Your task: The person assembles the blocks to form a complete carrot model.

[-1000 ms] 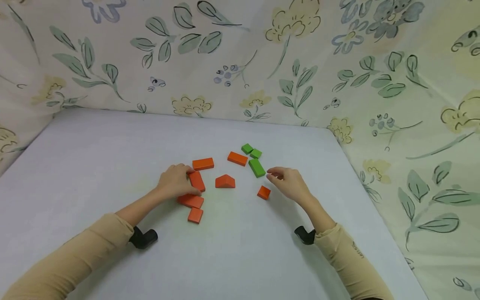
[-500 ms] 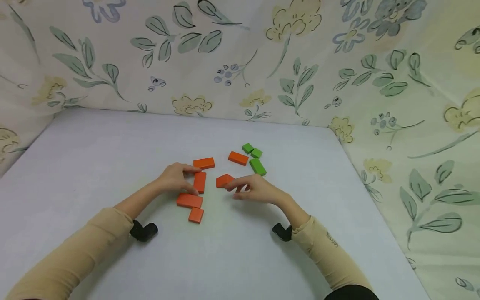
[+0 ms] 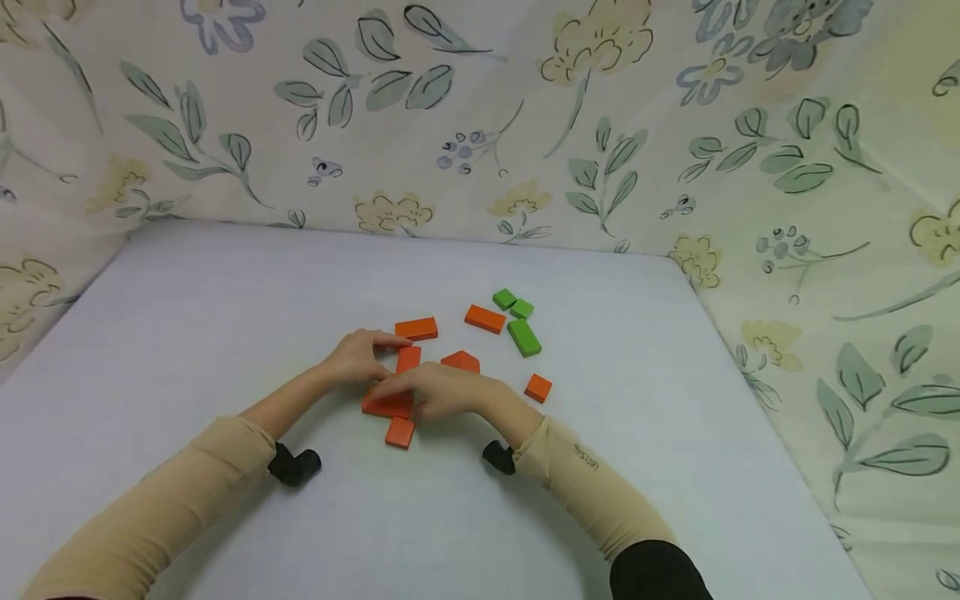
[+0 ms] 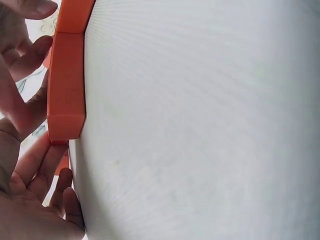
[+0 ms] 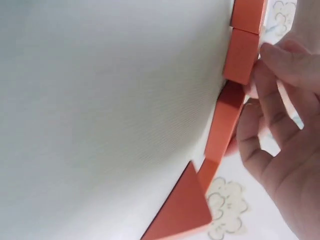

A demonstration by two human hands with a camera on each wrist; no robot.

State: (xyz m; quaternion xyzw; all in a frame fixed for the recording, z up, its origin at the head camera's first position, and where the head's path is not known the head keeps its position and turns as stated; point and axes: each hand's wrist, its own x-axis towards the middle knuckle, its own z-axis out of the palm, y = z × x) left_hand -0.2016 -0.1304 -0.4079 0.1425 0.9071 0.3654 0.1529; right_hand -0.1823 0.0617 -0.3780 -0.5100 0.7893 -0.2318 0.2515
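Observation:
In the head view, my left hand (image 3: pixel 356 358) pinches a standing-lengthwise orange block (image 3: pixel 408 358) by its two ends, index finger far and thumb near. My right hand (image 3: pixel 446 389) reaches across from the right over a second long orange block (image 3: pixel 386 407), its fingers loosely bent above it. That long block (image 4: pixel 68 75) shows its side in the left wrist view. A small orange square block (image 3: pixel 400 432) touches its near edge. In the right wrist view, my right hand's thumb and fingers (image 5: pixel 272 107) lie close beside the orange blocks; a firm grip cannot be made out.
Beyond my left hand lies an orange block (image 3: pixel 416 328). A red-orange triangular block (image 3: pixel 462 361) sits behind my right hand. Farther right are another orange block (image 3: pixel 485 319), a long green block (image 3: pixel 524 337), two small green blocks (image 3: pixel 505 298) and an orange cube (image 3: pixel 537 387) on the white table (image 3: pixel 300 275).
My right hand has swept left from beside the green block to the long orange block. The block at my left hand has turned from slanted to nearly straight.

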